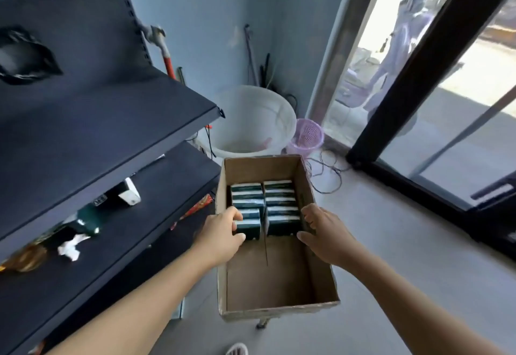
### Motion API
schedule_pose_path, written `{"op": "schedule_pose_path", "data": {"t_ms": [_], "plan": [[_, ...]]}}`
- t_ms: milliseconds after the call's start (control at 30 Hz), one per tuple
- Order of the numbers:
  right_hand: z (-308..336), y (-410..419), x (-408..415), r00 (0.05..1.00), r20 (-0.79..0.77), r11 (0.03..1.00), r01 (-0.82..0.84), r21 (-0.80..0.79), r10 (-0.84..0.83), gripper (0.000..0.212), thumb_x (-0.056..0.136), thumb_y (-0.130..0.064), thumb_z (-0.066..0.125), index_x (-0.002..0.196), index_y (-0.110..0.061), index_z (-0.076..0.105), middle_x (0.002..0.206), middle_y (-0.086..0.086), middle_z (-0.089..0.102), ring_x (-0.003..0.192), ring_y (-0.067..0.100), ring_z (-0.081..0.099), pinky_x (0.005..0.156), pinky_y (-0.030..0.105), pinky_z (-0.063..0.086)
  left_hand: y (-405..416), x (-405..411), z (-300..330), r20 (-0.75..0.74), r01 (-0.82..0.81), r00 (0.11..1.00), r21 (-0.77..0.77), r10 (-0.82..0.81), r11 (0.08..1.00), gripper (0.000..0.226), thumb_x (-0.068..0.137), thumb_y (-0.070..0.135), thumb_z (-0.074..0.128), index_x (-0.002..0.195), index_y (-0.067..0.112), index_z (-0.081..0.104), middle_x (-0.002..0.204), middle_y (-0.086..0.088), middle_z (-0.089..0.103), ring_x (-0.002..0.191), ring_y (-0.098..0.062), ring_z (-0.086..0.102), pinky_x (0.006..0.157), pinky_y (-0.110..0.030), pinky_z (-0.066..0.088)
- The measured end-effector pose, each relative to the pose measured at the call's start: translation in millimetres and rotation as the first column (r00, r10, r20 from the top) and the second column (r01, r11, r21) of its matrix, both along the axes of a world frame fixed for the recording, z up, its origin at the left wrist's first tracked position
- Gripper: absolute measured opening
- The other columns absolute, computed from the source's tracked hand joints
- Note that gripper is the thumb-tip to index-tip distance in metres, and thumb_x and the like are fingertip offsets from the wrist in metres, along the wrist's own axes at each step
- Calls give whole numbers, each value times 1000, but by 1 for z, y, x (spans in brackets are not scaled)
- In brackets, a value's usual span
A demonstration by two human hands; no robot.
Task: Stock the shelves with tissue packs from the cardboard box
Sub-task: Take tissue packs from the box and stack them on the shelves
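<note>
An open cardboard box stands on the floor in front of me. Two rows of dark green tissue packs fill its far half; the near half is bare. My left hand grips the nearest pack of the left row, thumb in front and fingers over its top. My right hand curls round the right end of the nearest pack in the right row. Dark shelves stand to my left, with a green pack lying on the lower shelf.
On the lower shelf lie a white-ended box, crumpled white paper and a brown packet. A white bucket and a pink basket stand beyond the box. Glass doors are at the right, a person outside.
</note>
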State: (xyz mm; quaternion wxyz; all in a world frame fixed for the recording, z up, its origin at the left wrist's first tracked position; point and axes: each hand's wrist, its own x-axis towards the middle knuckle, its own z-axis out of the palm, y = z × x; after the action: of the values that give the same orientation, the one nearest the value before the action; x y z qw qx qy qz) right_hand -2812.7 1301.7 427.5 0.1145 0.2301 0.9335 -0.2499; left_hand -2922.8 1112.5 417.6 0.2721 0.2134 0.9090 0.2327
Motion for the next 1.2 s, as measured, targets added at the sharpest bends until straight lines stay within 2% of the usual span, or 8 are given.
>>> {"op": "schedule_pose_path", "data": {"t_ms": [300, 500, 667, 767, 833, 900, 1067, 1200], "plan": [[-111, 39, -44, 989, 137, 991, 77, -107, -62, 50, 91, -25, 55, 136, -17, 35, 134, 2, 44, 122, 20, 45, 97, 29, 39, 46, -35, -115, -45, 108, 992, -216, -121, 970, 44, 90, 20, 58, 130, 24, 41, 132, 3, 50, 119, -20, 50, 92, -38, 46], [-190, 56, -73, 987, 153, 998, 52, -45, -45, 51, 91, -23, 54, 137, -17, 32, 135, 2, 42, 124, 21, 39, 97, 33, 41, 73, -47, -198, -149, 101, 978, -281, -147, 955, 49, 87, 15, 62, 132, 18, 42, 136, 0, 46, 124, -19, 43, 103, -35, 38], [-250, 61, -98, 993, 99, 998, 65, 11, -66, 49, 89, -18, 58, 134, -14, 38, 143, 4, 34, 133, 22, 26, 104, 33, 34, 77, -59, -249, -253, 125, 936, -413, -246, 902, 65, 79, 9, 67, 138, 16, 40, 142, -5, 41, 130, -23, 37, 104, -36, 32], [-273, 61, -106, 993, 103, 997, 59, 51, -65, 53, 85, -3, 57, 134, -12, 38, 144, 5, 29, 132, 23, 25, 101, 30, 34, 74, -65, -271, -279, 116, 925, -438, -257, 892, 78, 61, 1, 79, 132, 7, 48, 131, -13, 50, 120, -29, 49, 98, -38, 41], [-280, 60, -110, 990, 109, 990, 73, 120, -87, 58, 81, 7, 55, 132, -13, 38, 141, 7, 31, 129, 25, 28, 97, 30, 37, 75, -70, -283, -357, 96, 895, -431, -267, 897, 85, 35, -7, 85, 116, 3, 61, 109, -16, 61, 98, -31, 61, 79, -39, 52], [-285, 59, -112, 989, 113, 980, 75, 187, -97, 56, 78, 9, 55, 127, -13, 40, 135, 9, 36, 124, 27, 31, 93, 31, 37, 76, -72, -289, -423, 75, 866, -418, -267, 905, 82, 23, -12, 81, 103, 2, 67, 93, -14, 63, 82, -31, 63, 65, -37, 54], [-297, 60, -113, 992, 101, 962, 41, 271, -71, 48, 75, 8, 59, 116, -14, 48, 124, 9, 46, 117, 28, 38, 94, 35, 33, 76, -73, -290, -450, 92, 848, -393, -279, 915, 53, 35, -15, 76, 84, 5, 67, 83, -11, 58, 75, -30, 58, 57, -35, 51], [-296, 61, -113, 993, 105, 966, 34, 255, -62, 41, 79, 6, 55, 116, -13, 52, 125, 8, 46, 117, 27, 38, 97, 35, 30, 76, -76, -289, -442, 121, 848, -375, -292, 919, 51, 39, -9, 80, 85, 10, 65, 81, -6, 62, 74, -26, 60, 58, -32, 46]]}}
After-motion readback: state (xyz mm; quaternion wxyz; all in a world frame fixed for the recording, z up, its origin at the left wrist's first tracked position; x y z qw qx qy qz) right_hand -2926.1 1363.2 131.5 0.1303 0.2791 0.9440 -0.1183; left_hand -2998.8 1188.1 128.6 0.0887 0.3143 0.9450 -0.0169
